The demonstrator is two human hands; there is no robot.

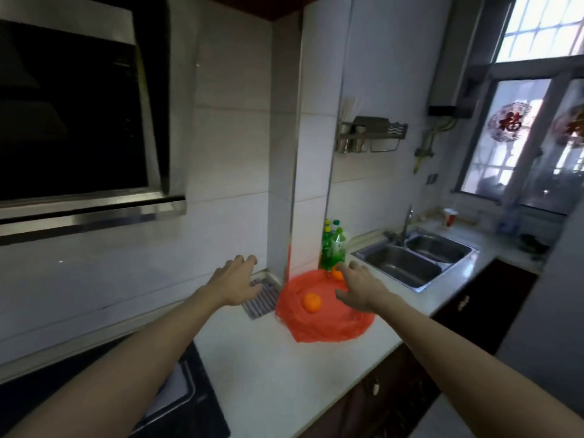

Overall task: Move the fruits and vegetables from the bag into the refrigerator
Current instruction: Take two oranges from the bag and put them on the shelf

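Oranges, two, both with the red bag (328,324), which lies slumped and spread open on the white counter (268,361). First orange (312,302) sits on the plastic between the two hands, below and left of the right thumb, untouched. Second orange (337,274) sits at the bag's far edge, just beside the right fingers (351,269) and partly hidden by them; cannot tell whether they touch it. Right hand (360,290) reaches palm-down above the bag, fingers loosely extended and somewhat apart, thumb out to the left, holding nothing. Left hand (235,282) hovers just left of the bag, fingers (249,261) spread wide and slightly bent, also holding nothing. Under the left thumb and fingertips lies a striped mat (264,295) against the wall corner, its right edge meeting the bag. Just beyond the right fingertips stand green bottles (333,248) with yellow and green caps, close against the tiled pillar. Well right of the right fingers is a double steel sink (395,263) with a faucet (407,222); a red-and-white cup (450,216) stands on the ledge past it, under the window (518,137). High above the fingers, a metal wall rack (371,134). Far left of the left fingers, a dark range hood (69,121) above, a black stovetop (177,406) below the forearm.
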